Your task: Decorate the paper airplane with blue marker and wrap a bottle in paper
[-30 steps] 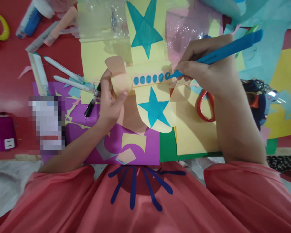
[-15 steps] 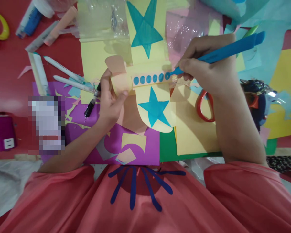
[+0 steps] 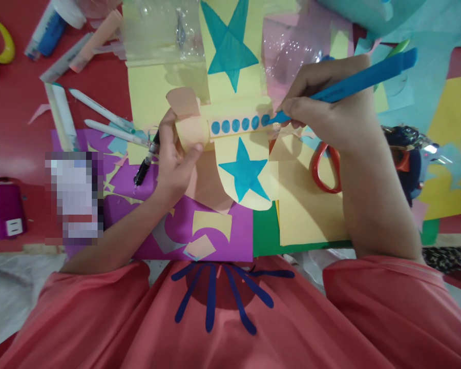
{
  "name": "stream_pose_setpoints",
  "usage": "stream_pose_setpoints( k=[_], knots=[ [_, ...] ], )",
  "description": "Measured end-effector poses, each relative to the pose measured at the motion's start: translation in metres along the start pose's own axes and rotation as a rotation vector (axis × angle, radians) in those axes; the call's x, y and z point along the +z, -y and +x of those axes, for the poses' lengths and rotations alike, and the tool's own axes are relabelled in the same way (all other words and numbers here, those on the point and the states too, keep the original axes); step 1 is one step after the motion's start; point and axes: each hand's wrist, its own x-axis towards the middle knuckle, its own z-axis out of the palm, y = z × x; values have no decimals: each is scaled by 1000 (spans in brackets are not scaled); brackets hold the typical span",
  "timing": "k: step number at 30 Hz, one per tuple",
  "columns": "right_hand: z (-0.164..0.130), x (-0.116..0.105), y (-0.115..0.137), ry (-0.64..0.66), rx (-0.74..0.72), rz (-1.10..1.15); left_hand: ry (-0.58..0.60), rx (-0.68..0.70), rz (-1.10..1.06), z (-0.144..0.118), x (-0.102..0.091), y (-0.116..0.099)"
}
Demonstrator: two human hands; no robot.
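My right hand (image 3: 322,100) is closed round a blue marker (image 3: 357,82), its tip on the last dot of a row. Several blue dots (image 3: 245,124) run along a pale strip across a cream paper cutout (image 3: 230,148). Below that row is a blue star (image 3: 244,171); above it, a larger teal star (image 3: 232,46) on pale yellow paper. My left hand (image 3: 176,164) pinches the cutout's left end, a curled paper flap (image 3: 191,125), between thumb and fingers. A black pen (image 3: 146,163) lies beside my left hand.
Red-handled scissors (image 3: 326,168) lie beside my right forearm. Capped-off white pens (image 3: 102,110), a peach marker (image 3: 96,41) and a glue stick (image 3: 54,31) are at left. Purple paper (image 3: 230,241) with scraps lies nearest me. A pixelated rectangular object (image 3: 75,197) is by my left forearm.
The last dot has filled in, where a pale spot showed in its middle before. My right hand and the marker have shifted very slightly. My left hand stays in place.
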Motion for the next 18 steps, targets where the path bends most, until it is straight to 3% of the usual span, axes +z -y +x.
stream_pose_setpoints(
  k=[9,18],
  knots=[
    [-2,1,-4,-72,20,-23,-3,-6,44,0,1,-4],
    [5,-6,-9,-202,35,233,-6,0,74,-1,-1,4]
  ],
)
